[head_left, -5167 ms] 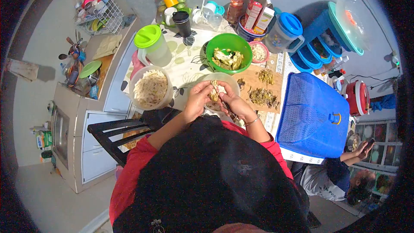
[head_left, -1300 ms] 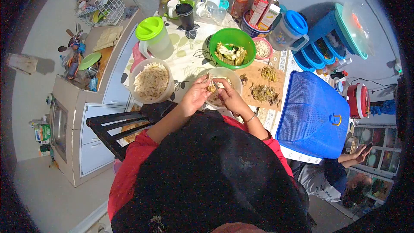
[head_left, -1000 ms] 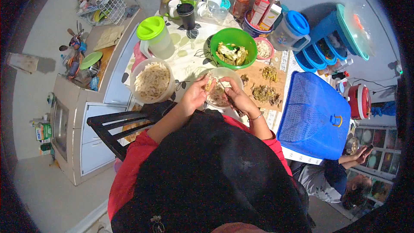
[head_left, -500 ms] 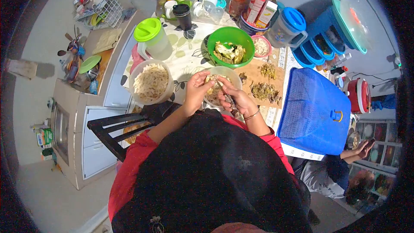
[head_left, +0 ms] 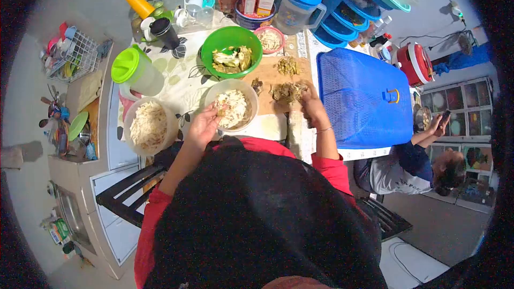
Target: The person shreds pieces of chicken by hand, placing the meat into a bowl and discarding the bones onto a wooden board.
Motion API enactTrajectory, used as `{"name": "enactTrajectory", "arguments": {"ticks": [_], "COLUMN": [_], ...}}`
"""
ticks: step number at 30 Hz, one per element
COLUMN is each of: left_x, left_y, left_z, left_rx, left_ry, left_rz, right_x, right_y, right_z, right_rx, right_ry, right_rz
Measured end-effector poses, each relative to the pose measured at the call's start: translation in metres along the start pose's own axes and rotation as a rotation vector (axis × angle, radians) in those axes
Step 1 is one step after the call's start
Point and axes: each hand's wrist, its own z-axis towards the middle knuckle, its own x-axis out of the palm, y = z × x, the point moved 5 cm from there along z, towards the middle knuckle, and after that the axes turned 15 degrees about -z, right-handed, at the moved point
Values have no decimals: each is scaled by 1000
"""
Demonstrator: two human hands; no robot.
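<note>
My left hand is at the left rim of a clear plastic bowl of pale shreds. Its fingers are closed together, and whatever is in them I cannot make out. Over on the wooden board, my right hand is at a heap of brown, wilted peelings. Motion blurs its fingers, and a dark, narrow thing shows beneath the palm. A green bowl behind holds larger pale-green and brownish chunks. Left of my left hand stands a tub full of pale shreds.
A blue mesh food cover stands right of the board. Behind are a green-lidded jug, a black tumbler, a pink bowl and a blue-lidded jug. Another person sits at the right, holding a phone.
My hands were together over the clear bowl, working on a piece. They have parted: the right has moved to the peelings on the board, the left to the bowl's left rim. The view has turned right.
</note>
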Motion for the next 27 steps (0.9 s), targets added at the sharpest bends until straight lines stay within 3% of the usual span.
{"name": "enactTrajectory", "arguments": {"ticks": [3, 9, 14, 19, 21, 27], "left_x": [6, 5, 36, 50, 54, 59], "left_y": [1, 6, 4, 5, 5, -4], "left_z": [-2, -3, -23, -18, -19, -31], "left_rx": [-13, -51, -37, 125, 188, 336], "left_ry": [17, -3, 53, 100, 105, 131], "left_rz": [-42, -139, 62, 343, 416, 539], "right_x": [-21, -3, 5, 89, 121, 136], "right_y": [-36, -67, -14, 115, 124, 141], "right_z": [5, 23, -1, -74, -85, -88], "right_rx": [259, 242, 144, -29, -90, -88], "right_ry": [-21, 66, -143, 540, 783, 828], "right_rz": [-37, -52, -45, 301, 295, 226]}}
